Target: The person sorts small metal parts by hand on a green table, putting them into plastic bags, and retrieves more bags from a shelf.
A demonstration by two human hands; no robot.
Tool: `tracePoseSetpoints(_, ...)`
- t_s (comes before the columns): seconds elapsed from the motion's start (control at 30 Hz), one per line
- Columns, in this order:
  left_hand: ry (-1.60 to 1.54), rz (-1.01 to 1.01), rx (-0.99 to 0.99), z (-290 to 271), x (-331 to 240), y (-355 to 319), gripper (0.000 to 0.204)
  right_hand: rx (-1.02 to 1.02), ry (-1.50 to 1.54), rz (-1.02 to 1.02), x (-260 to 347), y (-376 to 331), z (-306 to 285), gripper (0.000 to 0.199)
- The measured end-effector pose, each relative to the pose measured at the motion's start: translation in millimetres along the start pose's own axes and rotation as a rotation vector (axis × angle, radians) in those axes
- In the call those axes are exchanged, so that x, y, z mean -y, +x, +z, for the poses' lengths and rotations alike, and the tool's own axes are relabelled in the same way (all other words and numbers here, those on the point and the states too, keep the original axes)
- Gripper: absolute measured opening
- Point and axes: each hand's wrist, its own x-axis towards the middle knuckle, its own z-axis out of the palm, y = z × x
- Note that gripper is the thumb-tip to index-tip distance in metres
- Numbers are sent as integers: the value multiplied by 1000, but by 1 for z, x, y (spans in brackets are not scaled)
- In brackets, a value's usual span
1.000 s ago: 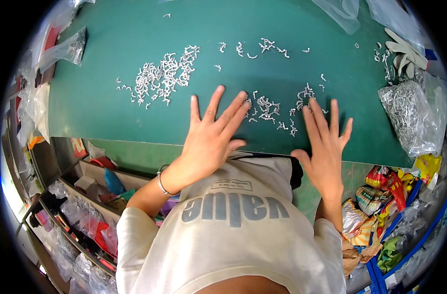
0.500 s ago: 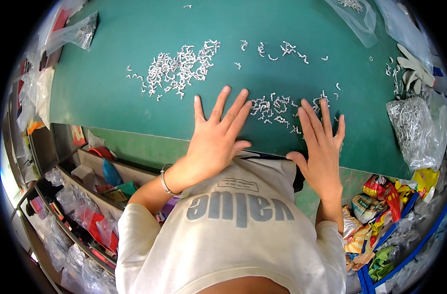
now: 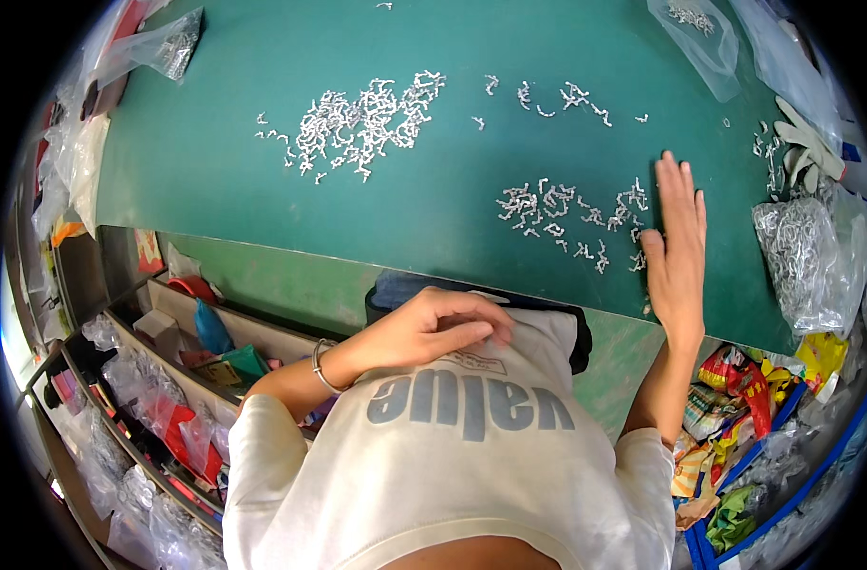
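My right hand (image 3: 677, 247) rests edge-down on the green tabletop, its straight fingers close together and nothing held. Its thumb side is against the right end of a loose scatter of small silvery metal pieces (image 3: 555, 201), bent and too small to name. Drawn back off the table's edge, my left hand (image 3: 452, 325) hovers before my shirt, loosely curled with no item visible in it. A bigger heap of the same pieces (image 3: 358, 123) lies farther left, and a thin row of them (image 3: 574, 95) is strung out beyond the scatter.
A clear bag of metal parts (image 3: 802, 256) and a grey-white glove (image 3: 806, 142) lie at the table's right. More clear bags sit at the far right and far left (image 3: 177, 49). Below the table stand a compartmented drawer (image 3: 210, 328) and a blue-framed bin of colourful wrappers (image 3: 728, 418).
My left hand has pulled back from the tabletop to my shirt, its fingers curling. My right hand has slid rightward and turned onto its edge. The view has shifted slightly.
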Motion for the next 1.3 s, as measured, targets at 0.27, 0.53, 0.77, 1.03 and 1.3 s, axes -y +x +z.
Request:
tracePoseSetpoints(0.27, -841, -166, 168, -1, 63, 41, 58, 20, 206, -108, 19, -11, 6, 67)
tracePoseSetpoints(0.53, -1217, -98, 386, 14, 62, 98, 69, 163, 106, -219, 39, -26, 14, 64)
tracePoseSetpoints(0.77, -1502, 34, 596, 22, 91, 113, 69, 165, 187, -278, 60, -50, 25, 64)
tracePoseSetpoints(1.03, -1278, -73, 444, 19, 69, 100, 66, 125, 360, -427, 69, -79, 49, 61)
tracePoseSetpoints(1.3, -1188, -134, 261, 15, 64, 88, 74, 74, 115, -422, 72, 14, 28, 59)
